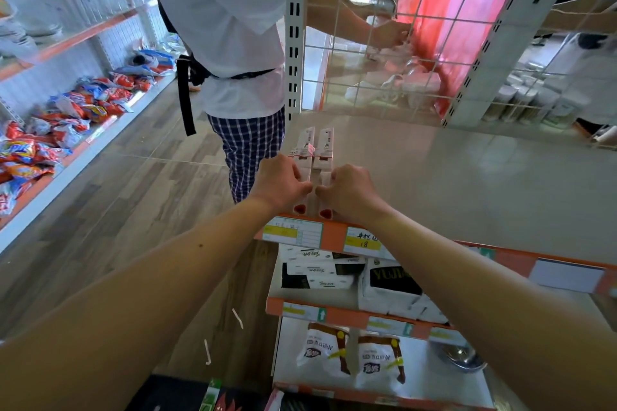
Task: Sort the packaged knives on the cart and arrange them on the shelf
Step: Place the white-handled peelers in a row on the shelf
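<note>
Now L hand & R hand fingers curl on side-by-side knife packs on shelf, person crowding left.

The shelf is carrying two packaged knives, lying side by side just in front of the white upright post, their near ends reaching the shelf's orange front edge

Two long pale-pink packaged knives are lying side by side at the left front corner of the flat grey metal shelf. The left hand is gripping the left one, the right hand the right. A white wire grid is standing along the rear edge, and white cardboard boxes are sitting on the tier below.
</note>
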`<state>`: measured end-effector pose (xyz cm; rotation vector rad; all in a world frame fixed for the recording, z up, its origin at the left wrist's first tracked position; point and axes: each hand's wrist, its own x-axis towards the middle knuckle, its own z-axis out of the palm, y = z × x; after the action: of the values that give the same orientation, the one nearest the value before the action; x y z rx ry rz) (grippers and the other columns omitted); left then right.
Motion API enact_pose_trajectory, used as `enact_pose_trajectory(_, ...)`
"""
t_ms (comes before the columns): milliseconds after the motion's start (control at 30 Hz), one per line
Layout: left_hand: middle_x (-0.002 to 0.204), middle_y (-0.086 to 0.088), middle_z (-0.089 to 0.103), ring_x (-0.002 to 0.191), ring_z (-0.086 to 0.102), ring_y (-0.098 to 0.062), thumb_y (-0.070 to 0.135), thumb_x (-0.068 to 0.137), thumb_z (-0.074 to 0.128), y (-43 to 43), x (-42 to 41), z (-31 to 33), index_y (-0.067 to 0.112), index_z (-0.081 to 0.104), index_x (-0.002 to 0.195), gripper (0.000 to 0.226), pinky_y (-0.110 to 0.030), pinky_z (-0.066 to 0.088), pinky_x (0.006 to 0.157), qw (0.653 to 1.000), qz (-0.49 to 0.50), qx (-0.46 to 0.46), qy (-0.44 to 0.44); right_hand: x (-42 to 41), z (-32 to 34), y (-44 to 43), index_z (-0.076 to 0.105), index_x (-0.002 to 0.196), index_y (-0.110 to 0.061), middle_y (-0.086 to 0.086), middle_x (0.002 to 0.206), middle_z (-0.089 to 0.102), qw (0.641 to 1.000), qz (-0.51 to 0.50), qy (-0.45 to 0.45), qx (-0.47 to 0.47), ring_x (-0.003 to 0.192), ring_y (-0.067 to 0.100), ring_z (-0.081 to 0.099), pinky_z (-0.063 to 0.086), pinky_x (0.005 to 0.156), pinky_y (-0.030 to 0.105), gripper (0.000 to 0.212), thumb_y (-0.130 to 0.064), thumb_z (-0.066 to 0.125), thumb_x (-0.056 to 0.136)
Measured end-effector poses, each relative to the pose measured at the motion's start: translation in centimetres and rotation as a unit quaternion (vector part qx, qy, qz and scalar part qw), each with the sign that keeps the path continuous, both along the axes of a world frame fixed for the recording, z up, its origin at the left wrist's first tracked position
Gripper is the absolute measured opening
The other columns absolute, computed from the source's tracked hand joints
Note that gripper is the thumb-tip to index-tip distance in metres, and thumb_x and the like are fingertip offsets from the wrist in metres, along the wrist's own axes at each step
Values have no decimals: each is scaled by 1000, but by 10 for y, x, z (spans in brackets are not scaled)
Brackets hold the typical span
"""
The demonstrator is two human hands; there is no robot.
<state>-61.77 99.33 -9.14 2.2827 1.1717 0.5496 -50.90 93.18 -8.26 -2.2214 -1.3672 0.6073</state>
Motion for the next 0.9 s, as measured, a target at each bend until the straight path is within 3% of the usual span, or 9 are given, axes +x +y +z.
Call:
enact_pose_trajectory(133, 56, 9, 45, 52, 42, 1, 18, 84, 67, -1, 1, 1, -4, 70, 85, 22, 6, 36, 55, 1000, 4, -12, -10, 0, 2, -1, 44, 61, -13, 2, 69, 47, 1000, 0, 18, -14, 60, 11, 46, 35, 50, 15, 33, -19, 58, 90)
enact_pose_trajectory(267, 52, 3, 45, 48, 41, -5, 17, 82, 68, -2, 1, 3, 11, 54, 55, 31, -1, 37, 49, 999, 0, -39, 15, -1, 4, -4, 63, 91, 3, 10, 84, 57, 999, -1, 34, -1, 71, 17, 52, 38, 52, 17, 21, -18, 60, 89)
enact_pose_trajectory(367, 50, 1, 43, 47, 38, -9, 17, 80, 69, -3, 2, 1, 14, 47, 51, 36, -9, 37, 44, 999, 7, -42, 26, -2, 4, -7, 64, 98, 5, 17, 98, 64, 1000, 0, 12, 6, 76, 19, 52, 37, 52, 17, 25, -18, 61, 88)
enact_pose_trajectory(533, 59, 5, 44, 54, 42, -8, 30, 81, 69, -9, 3, 4, 20, 41, 57, 38, -17, 36, 53, 998, 15, -49, 40, -2, 7, -10, 63, 103, 3, 11, 94, 59, 1000, 8, -18, -2, 76, 16, 49, 34, 50, 14, 34, -29, 62, 89)
enact_pose_trajectory(700, 68, 3, 47, 77, 51, -18, 21, 83, 66, -17, -2, 12, 24, 35, 61, 39, -26, 47, 69, 996, 30, -39, 69, -5, 8, -17, 61, 113, 1, 16, 116, 62, 999, 13, -32, -13, 89, 22, 56, 43, 72, 25, 37, -26, 62, 88)
enact_pose_trajectory(800, 68, 5, 48, 80, 54, -19, 19, 85, 65, -24, -8, 14, 20, 45, 66, 28, -18, 42, 61, 996, 24, -44, 75, -10, 11, -21, 61, 114, 0, 15, 120, 61, 999, 18, -47, -21, 101, 24, 57, 39, 70, 21, 36, -26, 60, 90)
enact_pose_trajectory(833, 77, 2, 56, 85, 57, -21, 19, 85, 65, -27, -9, 16, 15, 55, 76, 14, -20, 44, 65, 996, 21, -45, 77, -13, 12, -22, 61, 114, 0, 14, 120, 61, 998, 17, -51, -22, 101, 23, 57, 39, 68, 19, 35, -26, 60, 90)
enact_pose_trajectory(867, 92, -3, 63, 93, 60, -22, 20, 85, 65, -30, -10, 18, 10, 61, 94, 14, -23, 47, 73, 996, 22, -38, 78, -15, 14, -24, 61, 115, 0, 13, 121, 60, 998, 14, -55, -23, 103, 23, 57, 41, 68, 20, 36, -26, 60, 90)
enact_pose_trajectory(900, 108, -7, 64, 101, 60, -23, 21, 85, 65, -33, -11, 19, 8, 60, 111, 29, -25, 47, 81, 996, 26, -33, 85, -17, 14, -25, 59, 118, 0, 13, 124, 59, 998, 10, -61, -23, 108, 23, 56, 43, 73, 21, 38, -26, 59, 90)
